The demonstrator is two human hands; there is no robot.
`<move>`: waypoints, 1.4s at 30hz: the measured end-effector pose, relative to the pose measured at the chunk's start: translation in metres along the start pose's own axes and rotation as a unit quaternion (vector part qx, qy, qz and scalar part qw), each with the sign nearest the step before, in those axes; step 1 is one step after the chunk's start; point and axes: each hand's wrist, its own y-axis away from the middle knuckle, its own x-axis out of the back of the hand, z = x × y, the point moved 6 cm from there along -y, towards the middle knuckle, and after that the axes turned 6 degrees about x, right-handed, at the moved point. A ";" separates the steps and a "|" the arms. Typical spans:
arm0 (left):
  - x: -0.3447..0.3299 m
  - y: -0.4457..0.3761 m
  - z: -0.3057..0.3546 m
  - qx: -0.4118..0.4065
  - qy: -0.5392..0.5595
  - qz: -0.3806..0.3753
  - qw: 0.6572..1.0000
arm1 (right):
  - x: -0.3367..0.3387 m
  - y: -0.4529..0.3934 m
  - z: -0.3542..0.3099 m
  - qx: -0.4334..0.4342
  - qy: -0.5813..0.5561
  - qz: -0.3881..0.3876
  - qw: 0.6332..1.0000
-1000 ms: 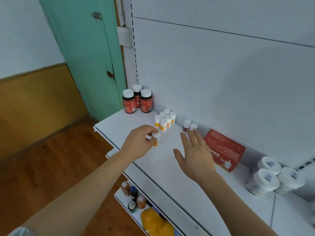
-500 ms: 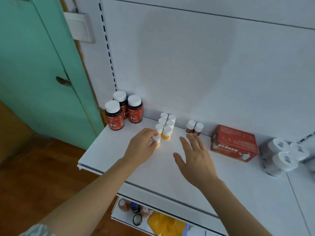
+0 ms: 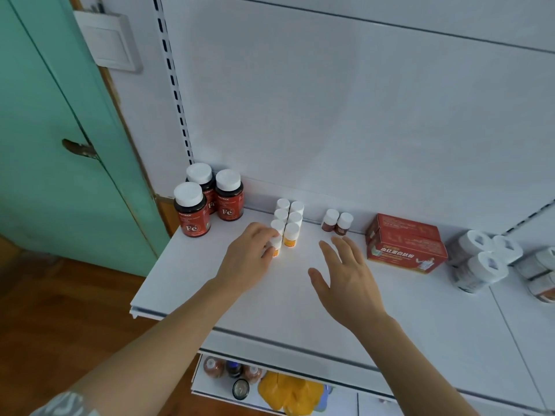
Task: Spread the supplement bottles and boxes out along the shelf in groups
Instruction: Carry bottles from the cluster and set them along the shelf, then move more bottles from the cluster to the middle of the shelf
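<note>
left hand point(image 3: 247, 259) closed round a small white-capped bottle point(image 3: 275, 246) with an orange label; fingertips point(image 3: 268, 235) pinch it at cap level. the bottle stands upright on the white shelf point(image 3: 192, 274), at the near end of the left row of a two-row cluster of matching small bottles point(image 3: 289, 219), just beside the front bottle of the right row.

right hand point(image 3: 348, 280) holds nothing: palm down, fingers spread apart, over the shelf surface; whether it touches the shelf cannot be told. its fingertips lie near two small brown bottles point(image 3: 338, 223) standing side by side by the back panel.

left of the cluster: three large red-labelled bottles point(image 3: 207, 205) marked "fe", white caps, grouped at the shelf's left end. right of the brown pair: stacked red boxes point(image 3: 405, 243). further right: white tubs point(image 3: 480, 259) lying on their sides, lids toward the camera.

below: a lower shelf point(image 3: 210, 385) with small bottles and a yellow item, partly hidden.
</note>
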 end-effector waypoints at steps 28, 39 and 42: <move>-0.026 0.033 0.117 -0.173 -0.105 0.037 0.979 | 0.032 0.079 0.046 -0.120 0.045 0.015 0.992; -0.141 0.099 0.314 -0.226 -0.126 -0.058 0.964 | 0.102 0.250 0.195 -0.226 0.066 0.089 0.968; -0.179 0.126 0.382 -0.243 -0.119 -0.076 0.960 | 0.122 0.308 0.247 -0.256 0.076 0.087 0.960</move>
